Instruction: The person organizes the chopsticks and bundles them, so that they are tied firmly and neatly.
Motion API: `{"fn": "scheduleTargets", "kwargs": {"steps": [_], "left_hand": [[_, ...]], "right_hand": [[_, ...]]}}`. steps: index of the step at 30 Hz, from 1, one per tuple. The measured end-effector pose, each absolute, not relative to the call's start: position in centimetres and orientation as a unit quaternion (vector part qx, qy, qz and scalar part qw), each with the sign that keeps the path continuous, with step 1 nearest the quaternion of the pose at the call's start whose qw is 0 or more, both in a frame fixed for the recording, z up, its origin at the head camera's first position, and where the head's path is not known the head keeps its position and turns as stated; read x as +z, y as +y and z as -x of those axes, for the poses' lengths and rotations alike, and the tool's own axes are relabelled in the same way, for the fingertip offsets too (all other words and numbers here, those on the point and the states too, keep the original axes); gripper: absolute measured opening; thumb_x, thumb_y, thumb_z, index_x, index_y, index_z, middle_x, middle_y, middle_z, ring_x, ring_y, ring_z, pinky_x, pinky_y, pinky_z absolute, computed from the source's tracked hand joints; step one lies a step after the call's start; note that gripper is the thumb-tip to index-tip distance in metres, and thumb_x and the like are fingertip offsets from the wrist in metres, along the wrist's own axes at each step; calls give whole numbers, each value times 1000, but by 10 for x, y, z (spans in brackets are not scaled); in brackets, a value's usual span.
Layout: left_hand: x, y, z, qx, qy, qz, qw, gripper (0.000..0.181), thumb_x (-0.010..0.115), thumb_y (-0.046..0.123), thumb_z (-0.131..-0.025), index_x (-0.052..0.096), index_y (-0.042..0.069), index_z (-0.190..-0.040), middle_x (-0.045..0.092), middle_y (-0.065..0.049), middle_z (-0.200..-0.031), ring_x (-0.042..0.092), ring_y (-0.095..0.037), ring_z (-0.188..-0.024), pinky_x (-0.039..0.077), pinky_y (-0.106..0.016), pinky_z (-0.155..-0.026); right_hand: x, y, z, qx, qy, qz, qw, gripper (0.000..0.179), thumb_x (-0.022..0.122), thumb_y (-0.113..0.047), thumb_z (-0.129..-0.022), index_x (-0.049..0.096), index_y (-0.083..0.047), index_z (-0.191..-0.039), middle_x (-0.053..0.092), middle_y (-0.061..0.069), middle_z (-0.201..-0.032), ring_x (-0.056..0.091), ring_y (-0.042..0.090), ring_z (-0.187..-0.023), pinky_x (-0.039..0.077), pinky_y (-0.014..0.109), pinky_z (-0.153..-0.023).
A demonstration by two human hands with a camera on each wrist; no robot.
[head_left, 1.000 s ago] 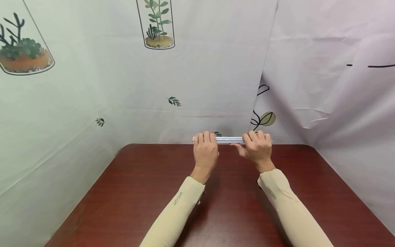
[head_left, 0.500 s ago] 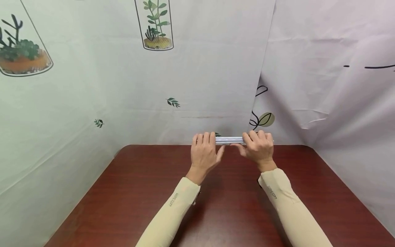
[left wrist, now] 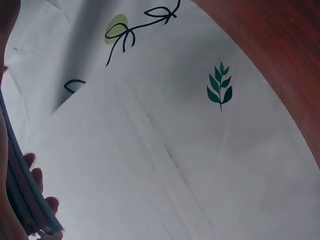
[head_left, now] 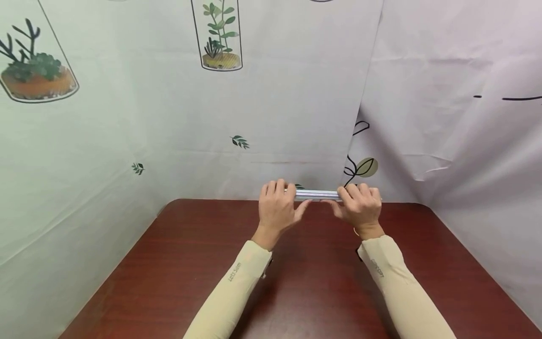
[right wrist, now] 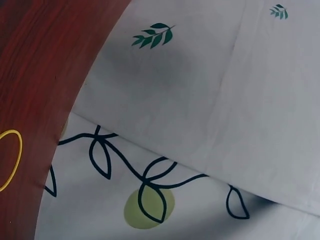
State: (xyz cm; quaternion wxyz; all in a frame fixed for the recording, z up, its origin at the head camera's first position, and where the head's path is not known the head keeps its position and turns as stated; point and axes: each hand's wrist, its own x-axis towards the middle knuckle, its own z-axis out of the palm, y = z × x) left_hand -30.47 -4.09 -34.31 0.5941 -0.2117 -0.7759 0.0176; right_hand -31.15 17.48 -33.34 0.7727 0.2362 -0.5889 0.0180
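A bundle of slender pale bluish rods point(head_left: 318, 194) is held level above the table's far edge in the head view. My left hand point(head_left: 276, 207) grips its left part, fingers over the top and thumb stretched along beneath. On the right part, my right hand point(head_left: 362, 206) holds it the same way, thumb pointing inward. Between the hands a short stretch of the bundle shows. The left wrist view catches one end of the rods point(left wrist: 30, 192) with fingertips point(left wrist: 37, 177) curled round them. A thin yellow band point(right wrist: 20, 150) loops near my right wrist; the right wrist view shows neither hand nor rods.
A dark red wooden table point(head_left: 313, 282) with rounded far corners lies under the forearms. White cloth point(head_left: 275, 108) printed with plants and leaves hangs behind it and along both sides.
My hands have moved slightly apart along the rods, left hand leftward and right hand rightward. The left thumb has come into view, extended under the bundle. The yellow band now shows at the right wrist.
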Motion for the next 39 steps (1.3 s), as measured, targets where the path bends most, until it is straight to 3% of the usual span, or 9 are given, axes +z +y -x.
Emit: {"fn": "scheduleTargets", "kwargs": {"steps": [4,10,13,19,23,29,39], "left_hand": [[-342,-40,303,14,-772,237,590,51,52,57,-87,59,7,-77,57,-7,-74,57,-26,-71,47,-39,-78],[-345,-37,303,10,-769,249,589,45,55,51,-85,56,7,-75,51,-5,-66,52,-24,-59,44,-35,-56],[-345,-36,304,6,-764,248,595,48,56,55,-83,56,8,-74,51,-4,-65,51,-23,-57,42,-34,-52],[-344,-34,304,-2,-763,231,603,63,48,71,-83,56,9,-74,52,-2,-66,50,-21,-58,38,-34,-55],[-342,-33,305,2,-762,217,611,68,50,78,-81,54,10,-74,50,-2,-67,49,-21,-59,38,-35,-58],[-343,-32,306,6,-771,202,604,69,49,77,-82,55,9,-77,51,-4,-70,50,-22,-64,40,-35,-62],[-344,-36,311,-2,-735,192,650,71,27,68,-95,54,8,-69,52,-6,-65,51,-26,-60,42,-39,-61]], "right_hand": [[-329,175,306,15,-576,-247,779,62,50,-60,-94,51,-6,-64,42,6,-57,37,30,-47,24,42,-47],[-326,175,302,16,-578,-249,777,63,48,-61,-95,51,-6,-63,43,6,-58,37,29,-48,26,43,-49],[-328,176,303,15,-581,-244,776,63,46,-61,-96,52,-6,-64,45,6,-58,37,30,-48,27,43,-50],[-332,179,306,17,-588,-241,772,61,49,-59,-95,53,-6,-66,42,7,-59,37,31,-48,26,44,-49],[-335,180,309,16,-594,-237,769,60,51,-59,-94,52,-6,-65,41,7,-58,36,30,-47,25,44,-48],[-341,180,310,9,-606,-234,760,60,51,-59,-94,55,-6,-67,43,7,-58,37,30,-46,24,44,-45],[-336,173,310,19,-600,-238,764,58,54,-58,-93,54,-6,-67,45,6,-59,39,31,-48,26,44,-49]]}}
